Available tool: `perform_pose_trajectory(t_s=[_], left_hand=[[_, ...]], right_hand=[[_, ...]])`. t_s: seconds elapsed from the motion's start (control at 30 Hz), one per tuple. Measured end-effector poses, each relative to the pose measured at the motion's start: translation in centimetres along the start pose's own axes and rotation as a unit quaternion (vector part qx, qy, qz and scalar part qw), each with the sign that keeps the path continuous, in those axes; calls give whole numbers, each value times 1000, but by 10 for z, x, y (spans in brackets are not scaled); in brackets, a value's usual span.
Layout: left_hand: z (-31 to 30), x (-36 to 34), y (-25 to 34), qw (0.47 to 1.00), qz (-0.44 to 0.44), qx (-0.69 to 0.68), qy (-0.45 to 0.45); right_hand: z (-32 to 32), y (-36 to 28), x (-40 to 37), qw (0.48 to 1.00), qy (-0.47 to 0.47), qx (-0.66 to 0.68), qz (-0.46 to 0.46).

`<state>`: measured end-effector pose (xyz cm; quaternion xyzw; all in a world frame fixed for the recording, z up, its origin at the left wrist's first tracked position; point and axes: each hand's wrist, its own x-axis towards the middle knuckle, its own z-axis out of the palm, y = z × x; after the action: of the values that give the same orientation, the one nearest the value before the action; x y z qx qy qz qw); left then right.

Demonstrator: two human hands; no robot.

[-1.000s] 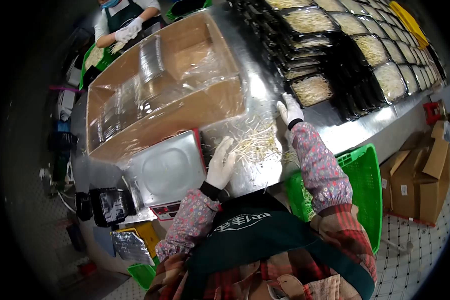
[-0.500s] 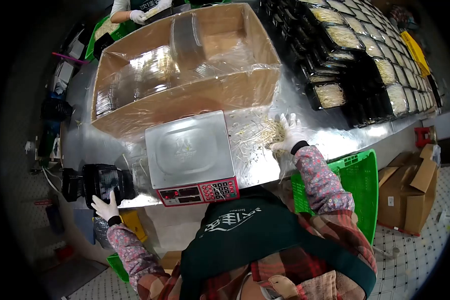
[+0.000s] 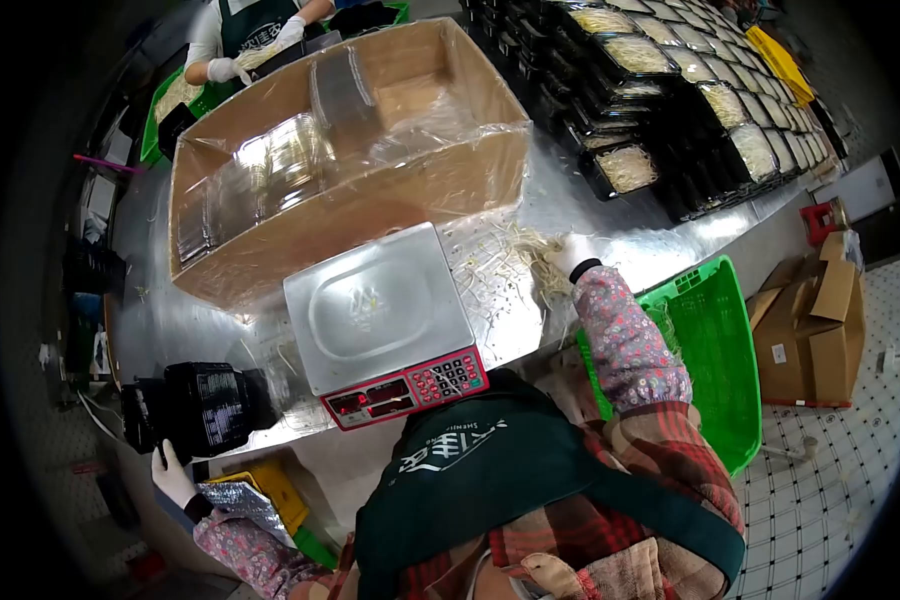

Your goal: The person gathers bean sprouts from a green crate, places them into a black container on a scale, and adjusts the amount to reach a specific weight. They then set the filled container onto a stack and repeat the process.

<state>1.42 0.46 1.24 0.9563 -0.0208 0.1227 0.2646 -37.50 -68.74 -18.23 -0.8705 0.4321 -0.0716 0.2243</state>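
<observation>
My gloved left hand (image 3: 174,474) is at the near lower edge of the stacked black trays (image 3: 208,408) at the left; its fingers touch the stack, and their grip is unclear. On the metal table, my gloved right hand (image 3: 574,254) rests at the right side of a loose pile of sprouts (image 3: 525,262), its fingers curled against them. Between the hands sits a scale (image 3: 380,310) with a bare metal plate and a red key panel.
Beyond the scale is a plastic-lined cardboard box (image 3: 370,210) holding clear lids. Filled sprout trays (image 3: 627,170) are stacked at the right. A green crate (image 3: 715,370) stands below the table edge. A co-worker's gloved hands (image 3: 232,70) handle sprouts at the top.
My left hand has moved down and left to the edge of the black trays. The fingers of my right hand, spread before, have drawn in at the sprouts. The camera view has shifted.
</observation>
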Motion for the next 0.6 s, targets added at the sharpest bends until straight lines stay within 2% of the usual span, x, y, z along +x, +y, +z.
perform_pose_trajectory(t_s=[0.07,0.1,0.13,0.17,0.23,0.27,0.33,0.37,0.47,0.5,0.53,0.57,0.6], left_hand=[[-9,0,26,996,42,-51,54],[-7,-5,50,988,103,-89,68],[-2,-16,85,984,128,-106,63],[8,-28,121,979,154,-124,58],[45,-46,172,946,283,-156,-16],[64,-63,208,924,289,-223,-110],[98,-98,277,841,430,-229,-236],[130,-109,296,773,537,-230,-248],[193,-180,349,681,623,-244,-299],[210,-202,361,656,645,-235,-314],[226,-220,369,632,672,-225,-314],[237,-235,377,607,697,-215,-314],[241,-248,385,587,698,-243,-331]], right_hand=[[-12,5,-1,997,21,73,24],[-19,5,-4,993,31,108,37],[-38,-10,-12,974,16,206,89],[-33,4,-10,944,39,319,75],[-75,-26,-28,877,63,469,76],[-94,-41,-37,857,83,504,61],[-117,-53,-50,806,131,577,26],[-132,-72,-60,763,157,627,5],[-161,-108,-92,702,196,681,-69],[-158,-113,-99,705,201,676,-78],[-150,-117,-106,745,195,632,-91],[-132,-102,-105,835,150,521,-96],[-127,-99,-110,930,107,318,-152]])
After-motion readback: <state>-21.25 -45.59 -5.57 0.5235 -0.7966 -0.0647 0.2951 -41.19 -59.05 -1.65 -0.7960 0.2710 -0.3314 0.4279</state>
